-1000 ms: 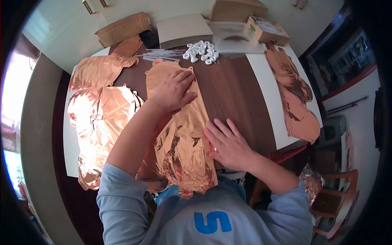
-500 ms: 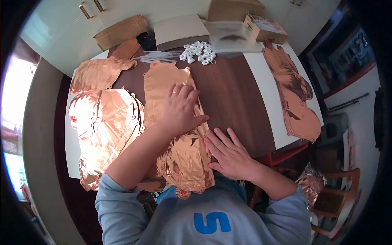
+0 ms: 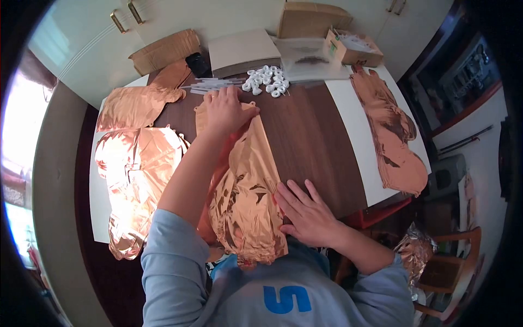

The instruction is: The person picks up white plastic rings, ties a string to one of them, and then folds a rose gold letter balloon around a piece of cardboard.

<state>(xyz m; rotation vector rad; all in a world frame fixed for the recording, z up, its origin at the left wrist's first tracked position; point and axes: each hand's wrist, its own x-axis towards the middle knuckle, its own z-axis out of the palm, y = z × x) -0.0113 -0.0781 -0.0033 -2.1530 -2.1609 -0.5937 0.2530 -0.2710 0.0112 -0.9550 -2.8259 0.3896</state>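
Observation:
A long rose-gold foil balloon lies flat down the middle of the dark wooden table, its near end hanging over the front edge. My left hand presses flat on its far end, fingers spread. Palm down, my right hand rests on the balloon's near right edge and the table beside it. Neither hand grips anything.
More rose-gold foil balloons lie in piles at the left, far left and on the right. At the far edge are white plastic rings, clear straws, cardboard boxes and a small open box.
My left hand slid back along the balloon toward me, then moved out to its far end. My right hand stayed near the front edge, shifting only slightly.

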